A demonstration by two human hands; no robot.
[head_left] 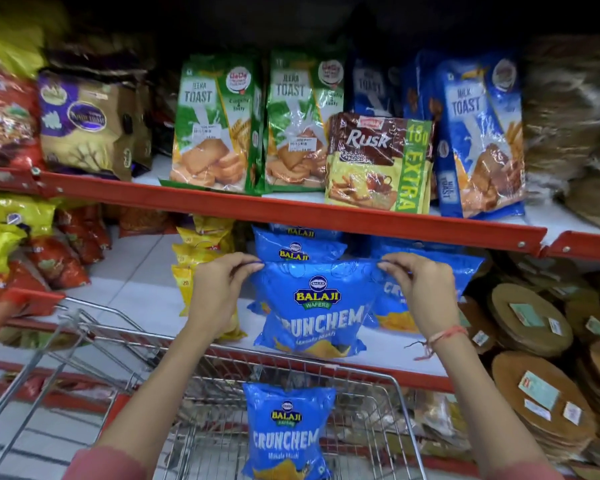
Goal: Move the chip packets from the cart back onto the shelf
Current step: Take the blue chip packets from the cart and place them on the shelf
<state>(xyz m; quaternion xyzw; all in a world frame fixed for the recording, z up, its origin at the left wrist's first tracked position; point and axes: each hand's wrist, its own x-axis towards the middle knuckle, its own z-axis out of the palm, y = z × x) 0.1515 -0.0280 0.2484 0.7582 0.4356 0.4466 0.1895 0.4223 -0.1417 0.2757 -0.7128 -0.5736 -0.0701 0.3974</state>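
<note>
A blue Balaji Crunchem chip packet [317,306] stands upright at the front of the white middle shelf [146,282]. My left hand [219,292] pinches its top left corner and my right hand [420,289] pinches its top right corner. More blue Balaji packets [297,247] stand behind it and to its right on the same shelf. Another blue Crunchem packet [288,433] stands upright inside the wire cart [371,393], below and between my forearms.
Yellow packets [191,258] stand just left of the blue ones. Red and yellow snack bags fill the shelf's left end. Round brown packs [530,320] lie stacked at the right. The red-edged upper shelf [291,213] holds toast and rusk packs.
</note>
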